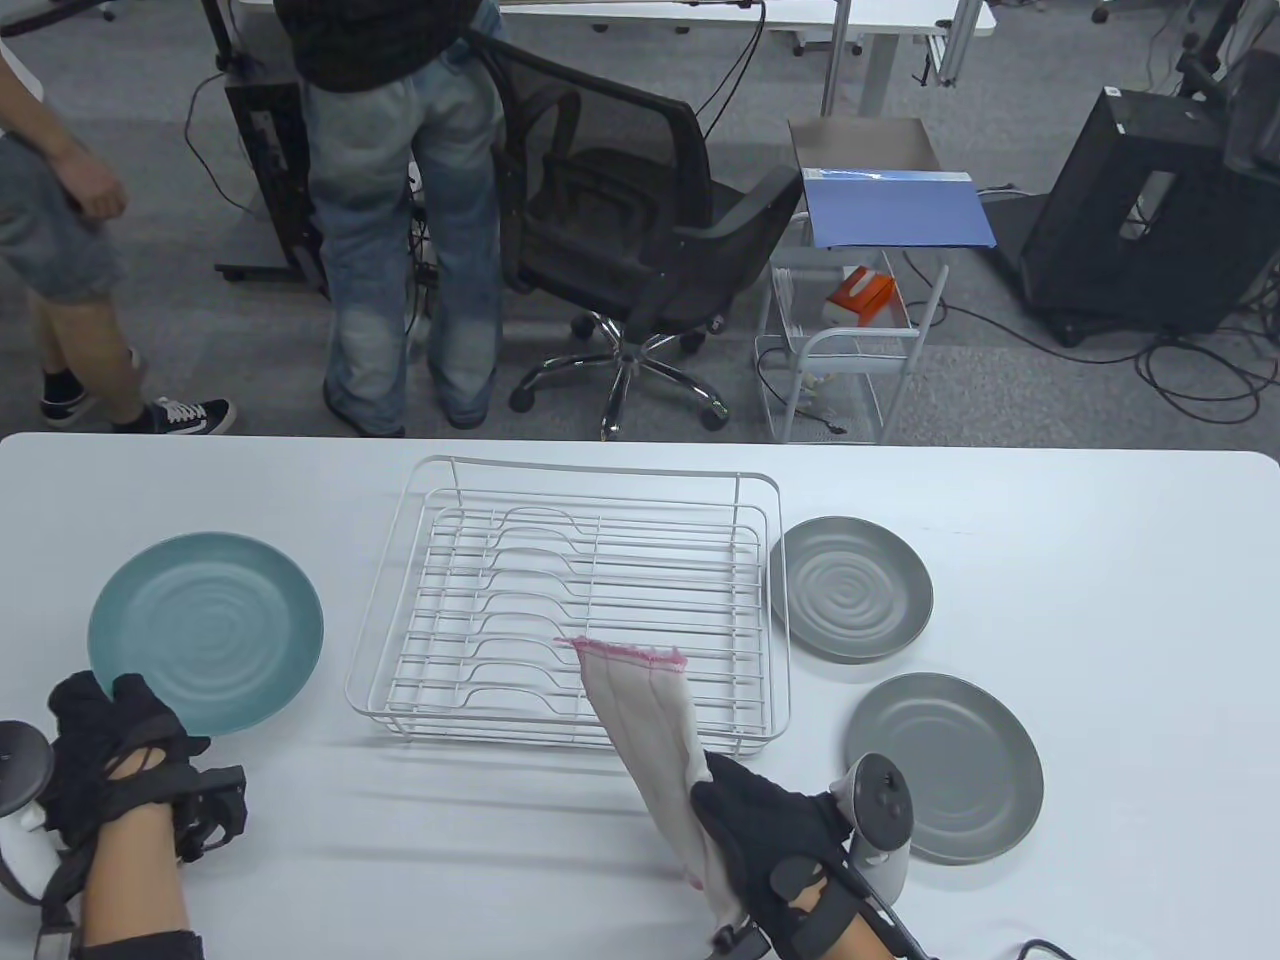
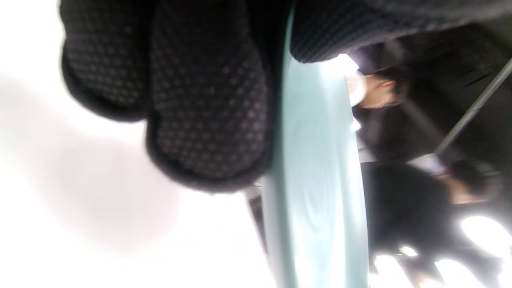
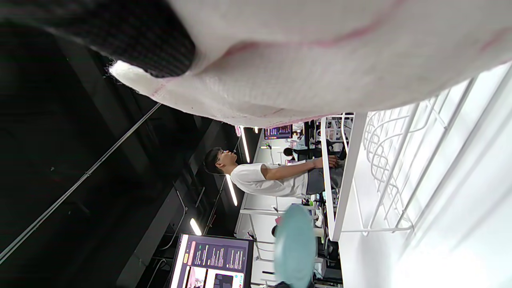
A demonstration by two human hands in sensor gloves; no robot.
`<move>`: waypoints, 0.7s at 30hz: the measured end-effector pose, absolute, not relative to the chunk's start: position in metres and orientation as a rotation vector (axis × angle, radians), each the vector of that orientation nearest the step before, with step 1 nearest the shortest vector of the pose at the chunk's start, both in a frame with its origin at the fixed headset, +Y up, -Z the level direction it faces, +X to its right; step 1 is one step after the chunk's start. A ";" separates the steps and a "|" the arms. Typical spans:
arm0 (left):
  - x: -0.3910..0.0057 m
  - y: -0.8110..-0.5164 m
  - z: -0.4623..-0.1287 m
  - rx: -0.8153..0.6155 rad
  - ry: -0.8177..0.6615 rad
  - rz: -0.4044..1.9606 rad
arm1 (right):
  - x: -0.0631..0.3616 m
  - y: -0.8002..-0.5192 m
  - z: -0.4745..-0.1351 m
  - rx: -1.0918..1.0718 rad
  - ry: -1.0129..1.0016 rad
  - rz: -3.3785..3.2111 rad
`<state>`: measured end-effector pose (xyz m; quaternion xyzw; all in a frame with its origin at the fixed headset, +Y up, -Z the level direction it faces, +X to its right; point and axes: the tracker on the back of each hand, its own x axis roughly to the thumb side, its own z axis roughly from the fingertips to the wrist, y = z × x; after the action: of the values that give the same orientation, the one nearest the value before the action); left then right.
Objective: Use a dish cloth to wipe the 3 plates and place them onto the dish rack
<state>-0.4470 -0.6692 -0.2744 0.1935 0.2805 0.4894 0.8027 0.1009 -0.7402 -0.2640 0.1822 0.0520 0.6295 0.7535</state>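
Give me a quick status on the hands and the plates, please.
Left hand grips teal plate at its near rim. Right hand holds dish cloth. Both grey plates on table, dish rack empty, nothing blocking.

Two gloved fingers (image 2: 208, 108) of the left hand (image 2: 168, 80) are seen hanging in from the top edge, dotted with grip texture. Just beside them, a teal plate (image 2: 320, 180) is seen edge-on, its rim touching the fingers. The white counter (image 2: 80, 220) is spread below the fingers. Blurred people (image 2: 384, 92) are seen beyond the plate.
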 end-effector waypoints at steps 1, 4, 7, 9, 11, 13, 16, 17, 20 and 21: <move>-0.438 -0.661 -0.270 0.435 0.543 1.078 | 0.100 -0.739 -0.263 0.398 0.103 1.370; -0.404 -0.641 -0.259 0.477 0.360 1.114 | 0.100 -0.733 -0.259 0.404 0.043 1.389; -0.363 -0.633 -0.251 0.459 0.204 1.150 | 0.100 -0.726 -0.252 0.397 -0.062 1.457; -0.338 -0.638 -0.250 0.419 0.135 1.170 | 0.099 -0.720 -0.248 0.416 -0.154 1.522; -0.316 -0.648 -0.251 0.365 0.087 1.175 | 0.098 -0.716 -0.243 0.424 -0.241 1.613; -0.298 -0.660 -0.252 0.308 0.059 1.165 | 0.097 -0.713 -0.240 0.424 -0.330 1.700; -0.276 -0.672 -0.254 0.232 0.014 1.118 | 0.088 -0.708 -0.233 0.468 -0.418 1.815; -0.272 -0.675 -0.252 0.227 0.010 1.116 | 0.085 -0.707 -0.232 0.489 -0.453 1.865; -0.265 -0.679 -0.248 0.203 -0.016 1.151 | 0.069 -0.704 -0.226 0.556 -0.506 2.013; -0.264 -0.680 -0.247 0.188 -0.028 1.174 | 0.063 -0.703 -0.224 0.556 -0.515 2.052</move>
<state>-0.2635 -0.6805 -0.2472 0.0885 -0.0130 0.5528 0.8285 0.0627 -0.7035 -0.2242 0.2260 -0.2092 0.8333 0.4592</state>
